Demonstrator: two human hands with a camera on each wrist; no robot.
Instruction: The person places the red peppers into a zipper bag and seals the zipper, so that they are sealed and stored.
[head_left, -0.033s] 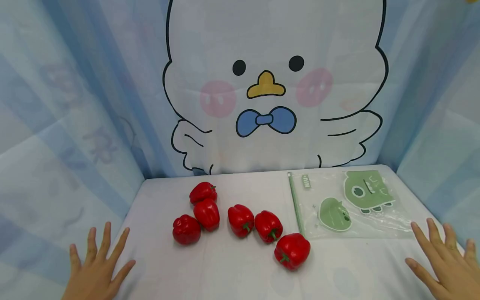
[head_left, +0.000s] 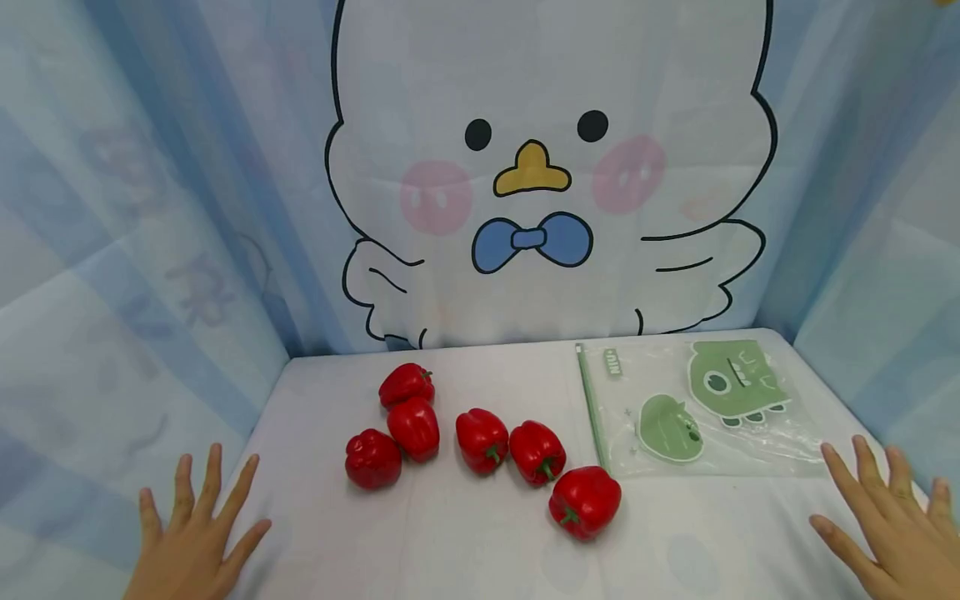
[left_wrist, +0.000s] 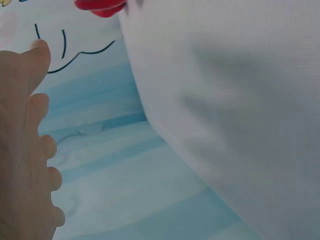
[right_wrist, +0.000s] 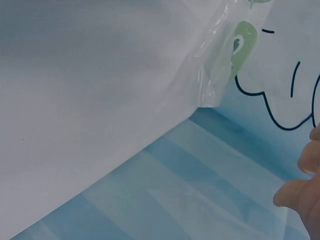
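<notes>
While the left hand and right hand hold nothing, fingers spread, six red bell peppers lie ahead, between them, on the white tablecloth, a clear zip bag just beside the right hand. Probably light, firm and slippery, the peppers suit cupping round their sides; the limp bag, pinching at its green edge.
</notes>
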